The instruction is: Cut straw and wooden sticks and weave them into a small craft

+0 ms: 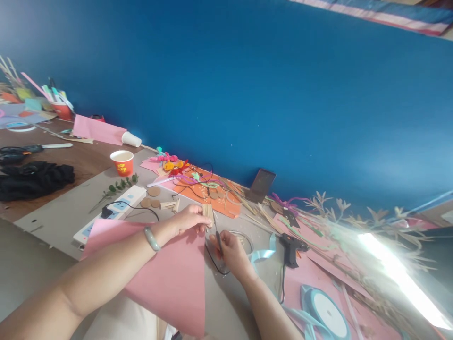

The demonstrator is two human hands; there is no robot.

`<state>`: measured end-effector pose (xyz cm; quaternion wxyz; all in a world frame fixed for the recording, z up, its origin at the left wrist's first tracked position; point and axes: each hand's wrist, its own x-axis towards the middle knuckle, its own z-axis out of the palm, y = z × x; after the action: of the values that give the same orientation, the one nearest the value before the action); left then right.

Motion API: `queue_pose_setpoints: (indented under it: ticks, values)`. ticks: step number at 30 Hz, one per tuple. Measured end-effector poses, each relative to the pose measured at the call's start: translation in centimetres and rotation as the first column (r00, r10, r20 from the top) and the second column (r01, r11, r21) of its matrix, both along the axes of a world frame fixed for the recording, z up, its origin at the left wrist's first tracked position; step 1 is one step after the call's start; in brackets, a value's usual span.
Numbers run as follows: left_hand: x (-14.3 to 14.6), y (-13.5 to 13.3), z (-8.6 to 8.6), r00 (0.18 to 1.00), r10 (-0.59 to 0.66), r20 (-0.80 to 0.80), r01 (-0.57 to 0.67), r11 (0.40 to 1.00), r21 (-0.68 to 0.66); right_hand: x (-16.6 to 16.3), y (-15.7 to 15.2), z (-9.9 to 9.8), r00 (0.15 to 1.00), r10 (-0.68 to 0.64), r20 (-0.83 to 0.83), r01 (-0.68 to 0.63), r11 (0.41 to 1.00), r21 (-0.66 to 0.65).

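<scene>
Lengthwise, pale strips [207,212] point forward — left hand [191,219] pinching them, right hand [231,252] gripping a dark-handled tool [218,241].

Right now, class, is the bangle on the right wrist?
No, the bangle is worn just behind the left hand, not behind the right hand.

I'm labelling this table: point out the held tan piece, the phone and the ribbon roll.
Tan piece [207,211]: head view, on its upper part.
Phone [262,184]: head view, on the middle of its dark face.
Ribbon roll [330,313]: head view, on its white round side.
</scene>
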<state>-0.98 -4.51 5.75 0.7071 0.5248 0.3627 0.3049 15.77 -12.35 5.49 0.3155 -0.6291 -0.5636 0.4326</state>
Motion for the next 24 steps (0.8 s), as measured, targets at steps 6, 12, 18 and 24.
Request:
queue_pose_setpoints:
  ticks: [6,12,18,24]
  values:
    - [-0.1,0.3,0.0,0.993,0.111,0.051,-0.109,0.993,-0.041,-0.2,0.1,0.3,0.999,-0.030,-0.011,0.031,0.999,0.033]
    - [-0.4,1.4,-0.2,0.947,0.271,0.175,-0.268,0.963,-0.041,0.0,0.1,0.4,0.999,0.038,0.002,-0.039,0.999,0.019]
    - [-0.5,1.5,0.2,0.946,0.283,0.158,-0.280,0.959,-0.041,0.2,-0.1,0.2,0.996,0.017,0.090,-0.020,0.999,0.032]
    - [-0.2,1.0,0.3,0.955,0.273,0.116,-0.273,0.962,-0.022,0.2,0.0,-0.3,0.998,0.024,0.050,-0.027,0.999,0.043]
